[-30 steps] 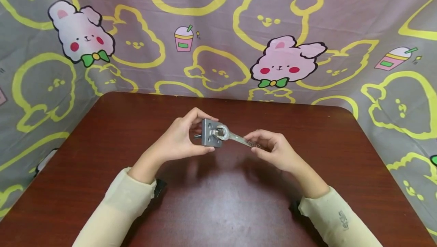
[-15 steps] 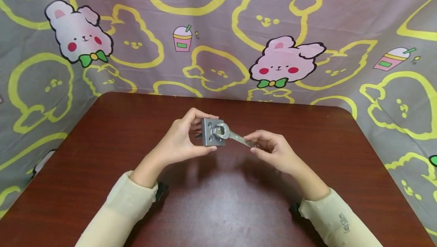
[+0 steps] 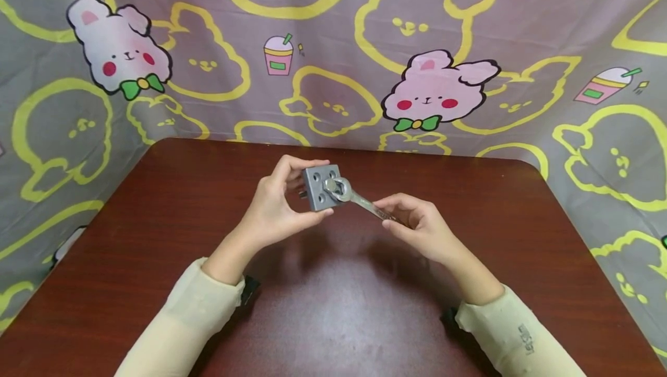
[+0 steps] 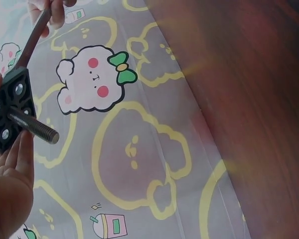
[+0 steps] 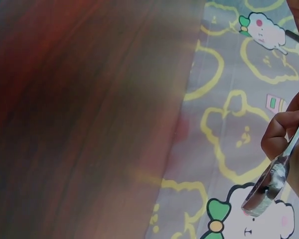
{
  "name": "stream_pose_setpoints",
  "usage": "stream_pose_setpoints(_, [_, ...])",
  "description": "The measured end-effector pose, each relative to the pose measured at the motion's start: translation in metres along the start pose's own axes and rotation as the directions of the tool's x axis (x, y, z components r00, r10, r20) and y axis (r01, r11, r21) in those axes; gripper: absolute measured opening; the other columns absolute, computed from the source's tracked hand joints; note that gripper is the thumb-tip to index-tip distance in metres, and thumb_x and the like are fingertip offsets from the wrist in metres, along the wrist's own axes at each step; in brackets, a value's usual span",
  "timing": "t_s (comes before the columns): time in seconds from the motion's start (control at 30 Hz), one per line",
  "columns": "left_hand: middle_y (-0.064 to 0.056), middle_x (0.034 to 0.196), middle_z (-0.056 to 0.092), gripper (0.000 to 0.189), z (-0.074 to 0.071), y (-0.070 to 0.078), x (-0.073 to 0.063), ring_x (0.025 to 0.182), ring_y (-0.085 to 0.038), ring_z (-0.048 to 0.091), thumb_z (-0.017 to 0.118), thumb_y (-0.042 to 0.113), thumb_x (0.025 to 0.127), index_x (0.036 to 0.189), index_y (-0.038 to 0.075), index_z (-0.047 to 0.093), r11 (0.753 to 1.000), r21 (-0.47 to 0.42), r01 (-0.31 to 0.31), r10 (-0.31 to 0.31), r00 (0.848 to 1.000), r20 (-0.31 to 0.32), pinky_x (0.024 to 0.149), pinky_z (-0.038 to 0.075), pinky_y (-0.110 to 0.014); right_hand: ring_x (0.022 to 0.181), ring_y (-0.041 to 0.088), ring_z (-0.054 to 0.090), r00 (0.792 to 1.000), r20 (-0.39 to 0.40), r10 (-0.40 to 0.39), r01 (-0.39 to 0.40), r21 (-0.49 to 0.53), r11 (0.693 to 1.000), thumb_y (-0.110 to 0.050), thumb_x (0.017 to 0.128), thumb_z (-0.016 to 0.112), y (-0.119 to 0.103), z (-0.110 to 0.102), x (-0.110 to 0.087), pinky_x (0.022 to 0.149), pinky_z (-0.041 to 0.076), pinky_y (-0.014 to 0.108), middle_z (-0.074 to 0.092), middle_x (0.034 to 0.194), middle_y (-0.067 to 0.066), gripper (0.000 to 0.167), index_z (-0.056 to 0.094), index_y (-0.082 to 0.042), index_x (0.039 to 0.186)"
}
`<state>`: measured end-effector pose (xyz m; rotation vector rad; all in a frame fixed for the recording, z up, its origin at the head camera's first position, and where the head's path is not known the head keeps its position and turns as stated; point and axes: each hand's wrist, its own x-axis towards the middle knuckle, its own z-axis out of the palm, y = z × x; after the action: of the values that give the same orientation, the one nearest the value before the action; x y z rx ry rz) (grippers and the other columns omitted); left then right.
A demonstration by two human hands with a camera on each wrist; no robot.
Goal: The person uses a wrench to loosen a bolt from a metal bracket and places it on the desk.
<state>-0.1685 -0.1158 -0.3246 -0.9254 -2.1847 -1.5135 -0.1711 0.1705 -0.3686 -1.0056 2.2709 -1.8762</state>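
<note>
My left hand grips a small grey square plate by its edges, thumb below and fingers above, raised over the table. Several round holes surround a bolt whose head shows on the plate's right face. From the ribbed black back, in the left wrist view, the threaded shank juts out. A metal wrench has one end at the bolt head. Its handle is pinched between thumb and fingers of my right hand; in the right wrist view the wrench's other end sticks out past that hand.
Below both hands lies a dark red-brown wooden table with rounded far corners. A grey-pink curtain printed with cartoon rabbits hangs around its back and sides. Dark devices sit under both wrists, the left one by the sleeve cuff.
The plate has risen slightly and tilted in my left hand, showing more of its holed face. The wrench turned with it, its head end higher; my right hand barely moved.
</note>
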Motion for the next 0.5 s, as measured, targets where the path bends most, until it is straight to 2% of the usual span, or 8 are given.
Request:
stream_pose_setpoints(0.17, [-0.009, 0.133, 0.066, 0.067, 0.000, 0.001, 0.001, 0.112, -0.019, 0.069, 0.088, -0.003, 0.066, 0.118, 0.001, 0.045, 1.000, 0.017, -0.019, 0.020, 0.998, -0.054, 0.094, 0.056, -0.027, 0.089, 0.003, 0.065, 1.000, -0.012, 0.008, -0.008, -0.013, 1.000, 0.012, 0.088, 0.063, -0.005, 0.005, 0.002, 0.074, 0.055, 0.017, 0.068, 0.104, -0.013, 0.028, 0.062, 0.009, 0.116])
stream_pose_setpoints(0.27, [-0.010, 0.134, 0.065, 0.069, 0.001, 0.001, 0.001, 0.114, -0.019, 0.068, 0.088, -0.004, 0.066, 0.119, 0.000, 0.044, 1.000, 0.008, -0.029, 0.029, 0.997, -0.071, 0.094, 0.056, -0.027, 0.091, 0.004, 0.066, 1.000, -0.015, -0.014, 0.014, -0.022, 1.000, 0.012, 0.089, 0.063, -0.007, 0.006, 0.003, 0.079, 0.056, 0.018, 0.068, 0.105, -0.011, 0.029, 0.062, 0.008, 0.117])
stream_pose_setpoints(0.37, [-0.011, 0.134, 0.065, 0.069, 0.000, 0.001, 0.001, 0.113, -0.017, 0.068, 0.088, -0.005, 0.065, 0.119, 0.000, 0.045, 0.999, -0.014, -0.038, 0.037, 0.998, -0.054, 0.094, 0.056, -0.028, 0.089, 0.003, 0.065, 0.999, -0.012, -0.038, 0.038, -0.048, 0.998, 0.014, 0.088, 0.062, -0.008, 0.003, 0.004, 0.078, 0.056, 0.017, 0.068, 0.105, -0.006, 0.030, 0.063, 0.007, 0.117])
stream_pose_setpoints(0.5, [-0.011, 0.133, 0.066, 0.069, -0.002, 0.002, 0.001, 0.110, -0.016, 0.069, 0.089, -0.004, 0.065, 0.119, 0.001, 0.047, 0.998, -0.054, -0.040, 0.040, 0.999, 0.004, 0.094, 0.057, -0.029, 0.088, 0.003, 0.066, 0.999, 0.013, -0.052, 0.053, -0.073, 0.996, 0.014, 0.088, 0.062, -0.008, -0.004, 0.005, 0.075, 0.056, 0.017, 0.068, 0.106, -0.003, 0.029, 0.064, 0.006, 0.116])
